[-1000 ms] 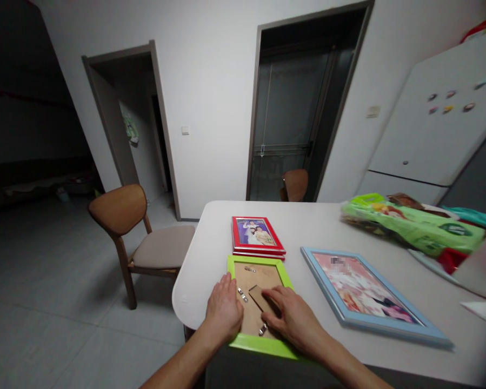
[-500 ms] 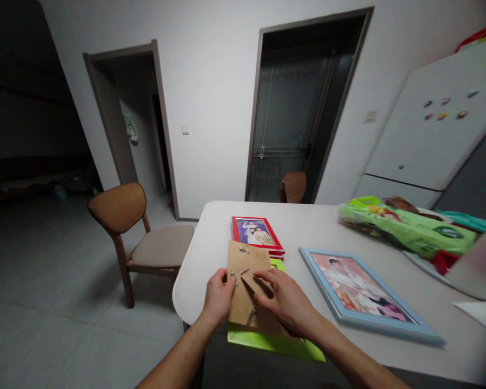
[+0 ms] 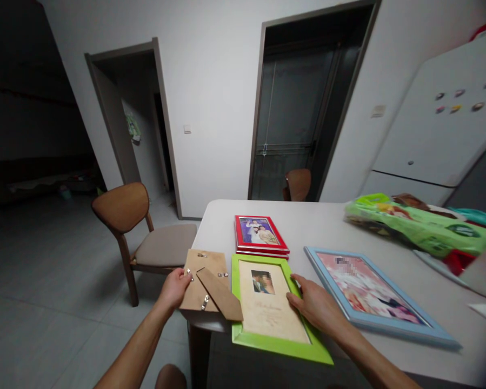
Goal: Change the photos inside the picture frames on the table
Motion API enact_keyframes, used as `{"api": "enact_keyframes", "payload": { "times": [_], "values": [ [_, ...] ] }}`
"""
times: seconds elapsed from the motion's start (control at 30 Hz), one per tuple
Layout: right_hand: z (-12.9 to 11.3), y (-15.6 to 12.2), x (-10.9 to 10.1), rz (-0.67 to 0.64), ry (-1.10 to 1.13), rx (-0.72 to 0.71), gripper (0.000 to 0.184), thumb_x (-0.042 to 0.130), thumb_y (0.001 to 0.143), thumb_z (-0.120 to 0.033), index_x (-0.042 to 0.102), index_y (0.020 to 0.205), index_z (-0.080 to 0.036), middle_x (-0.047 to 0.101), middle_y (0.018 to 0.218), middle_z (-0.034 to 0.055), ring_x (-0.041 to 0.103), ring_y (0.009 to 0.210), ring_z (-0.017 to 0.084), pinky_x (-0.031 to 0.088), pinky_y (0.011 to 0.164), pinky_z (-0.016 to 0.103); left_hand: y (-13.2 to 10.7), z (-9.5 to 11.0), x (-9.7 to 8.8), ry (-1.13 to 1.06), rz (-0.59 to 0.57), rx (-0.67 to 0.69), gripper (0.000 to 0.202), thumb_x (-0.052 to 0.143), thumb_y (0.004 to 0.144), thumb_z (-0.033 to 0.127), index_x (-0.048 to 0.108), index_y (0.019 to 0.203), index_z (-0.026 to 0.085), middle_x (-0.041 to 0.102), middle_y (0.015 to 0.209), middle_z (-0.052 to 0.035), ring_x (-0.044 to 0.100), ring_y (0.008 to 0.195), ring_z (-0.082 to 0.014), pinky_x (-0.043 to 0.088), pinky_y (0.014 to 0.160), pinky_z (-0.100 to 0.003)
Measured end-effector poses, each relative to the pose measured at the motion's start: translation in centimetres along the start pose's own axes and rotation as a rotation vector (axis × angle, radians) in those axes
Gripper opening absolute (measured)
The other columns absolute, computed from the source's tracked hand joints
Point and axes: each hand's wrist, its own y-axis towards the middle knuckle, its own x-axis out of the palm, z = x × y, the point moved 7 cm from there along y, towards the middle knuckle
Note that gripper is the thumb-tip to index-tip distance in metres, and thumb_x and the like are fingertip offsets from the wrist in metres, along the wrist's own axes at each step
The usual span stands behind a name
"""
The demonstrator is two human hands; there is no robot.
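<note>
A green picture frame (image 3: 281, 346) lies face down at the near edge of the white table (image 3: 319, 227), its back open so a cream card with a small photo shows inside. My left hand (image 3: 174, 287) is closed on the brown backing board (image 3: 205, 281), held off to the frame's left past the table edge, with its stand flap sticking out. My right hand (image 3: 316, 303) rests on the frame's right rail, fingers curled over the edge.
A stack of red frames (image 3: 259, 234) lies behind the green one. A large blue frame (image 3: 372, 294) lies to the right. Green packets (image 3: 417, 224) sit at the far right. A wooden chair (image 3: 145, 237) stands left of the table. A white fridge (image 3: 437, 124) stands behind.
The backing board has come out of the green frame and moved left in my left hand. My right hand let go of the stand flap and went to the frame's right rail.
</note>
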Motion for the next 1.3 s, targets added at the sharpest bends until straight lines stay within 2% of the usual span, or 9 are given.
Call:
{"api": "enact_keyframes", "payload": {
  "times": [0.33, 0.5, 0.6, 0.67, 0.77, 0.9, 1.0, 1.13, 1.3],
  "values": [
    [0.4, 0.4, -0.5, 0.006, 0.019, 0.052, 0.045, 0.043, 0.066, -0.022, 0.048, 0.109, -0.009, 0.062, 0.084, 0.0126, 0.057, 0.074, 0.020, 0.036, 0.063, 0.026, 0.2, 1.0, -0.7, 0.556, -0.001, 0.041, 0.012, 0.053, 0.066, 0.028, 0.053, 0.064, 0.017, 0.061, 0.066, -0.0036, 0.056, 0.067, -0.0195, 0.038, 0.057, -0.025],
    [1.2, 0.5, -1.1, 0.057, 0.156, 0.112, 0.051, 0.044, 0.064, -0.023, 0.045, 0.113, -0.008, 0.062, 0.078, 0.0099, 0.057, 0.070, 0.019, 0.038, 0.062, 0.026, -1.5, 3.8, 0.4, 0.715, 0.059, 0.150, 0.023, 0.052, 0.066, 0.026, 0.054, 0.087, 0.016, 0.059, 0.088, -0.0102, 0.053, 0.086, -0.0260, 0.036, 0.073, -0.036],
    [1.9, 0.1, -1.0, -0.011, 0.431, 0.246, 0.059, 0.040, 0.065, -0.023, 0.033, 0.122, -0.010, 0.062, 0.069, 0.0061, 0.057, 0.059, 0.017, 0.039, 0.054, 0.026, -3.4, 6.2, 3.5, 0.715, 0.025, 0.287, 0.031, 0.048, 0.070, 0.021, 0.048, 0.101, 0.016, 0.052, 0.105, -0.0090, 0.046, 0.099, -0.0212, 0.032, 0.085, -0.032],
    [1.5, -0.3, -0.6, -0.120, 0.720, 0.319, 0.064, 0.035, 0.067, -0.023, 0.020, 0.128, -0.011, 0.063, 0.068, 0.0050, 0.057, 0.053, 0.016, 0.040, 0.049, 0.025, -5.2, 7.9, 6.6, 0.682, -0.051, 0.382, 0.033, 0.050, 0.070, 0.021, 0.048, 0.102, 0.019, 0.052, 0.106, -0.0038, 0.044, 0.101, -0.0160, 0.030, 0.089, -0.025],
    [0.2, -1.0, -1.2, -0.196, 1.026, 0.358, 0.068, 0.031, 0.069, -0.022, 0.006, 0.131, -0.012, 0.064, 0.076, 0.0073, 0.059, 0.053, 0.016, 0.043, 0.049, 0.026, -8.0, 10.8, 11.7, 0.486, -0.229, 0.538, 0.038, 0.053, 0.070, 0.029, 0.046, 0.106, 0.018, 0.051, 0.108, -0.0046, 0.043, 0.101, -0.0170, 0.032, 0.089, -0.026],
    [-1.6, -1.2, -3.2, -0.170, 1.142, 0.304, 0.075, 0.039, 0.067, -0.021, 0.002, 0.132, -0.015, 0.065, 0.083, 0.0084, 0.060, 0.056, 0.016, 0.045, 0.051, 0.026, -9.2, 13.5, 16.6, 0.286, -0.330, 0.478, 0.060, 0.056, 0.066, 0.040, 0.037, 0.117, 0.015, 0.043, 0.119, -0.0088, 0.038, 0.108, -0.0222, 0.031, 0.092, -0.032],
    [-2.3, -1.0, -3.9, -0.149, 1.247, 0.260, 0.079, 0.048, 0.066, -0.024, 0.004, 0.131, -0.017, 0.064, 0.080, 0.0062, 0.060, 0.058, 0.017, 0.046, 0.054, 0.028, -8.6, 14.5, 18.5, 0.283, -0.326, 0.411, 0.072, 0.058, 0.061, 0.035, 0.030, 0.122, 0.010, 0.035, 0.125, -0.0121, 0.030, 0.115, -0.0256, 0.026, 0.096, -0.034],
    [-1.6, -0.4, -3.4, -0.138, 1.165, 0.239, 0.077, 0.053, 0.067, -0.033, 0.013, 0.130, -0.018, 0.061, 0.061, 0.0000, 0.056, 0.049, 0.014, 0.042, 0.048, 0.025, -7.1, 15.5, 17.5, 0.241, -0.281, 0.418, 0.066, 0.056, 0.059, 0.023, 0.034, 0.120, 0.013, 0.040, 0.120, -0.0098, 0.035, 0.111, -0.0240, 0.029, 0.093, -0.032],
    [1.9, 0.5, -2.4, -0.029, 0.799, 0.280, 0.067, 0.049, 0.067, -0.029, 0.026, 0.127, -0.008, 0.054, 0.050, -0.0024, 0.048, 0.041, 0.011, 0.031, 0.040, 0.020, -3.8, 14.1, 11.7, 0.156, -0.186, 0.298, 0.056, 0.047, 0.060, 0.009, 0.037, 0.114, 0.018, 0.053, 0.100, -0.0043, 0.054, 0.076, -0.0131, 0.043, 0.067, -0.022]
  ]
}}
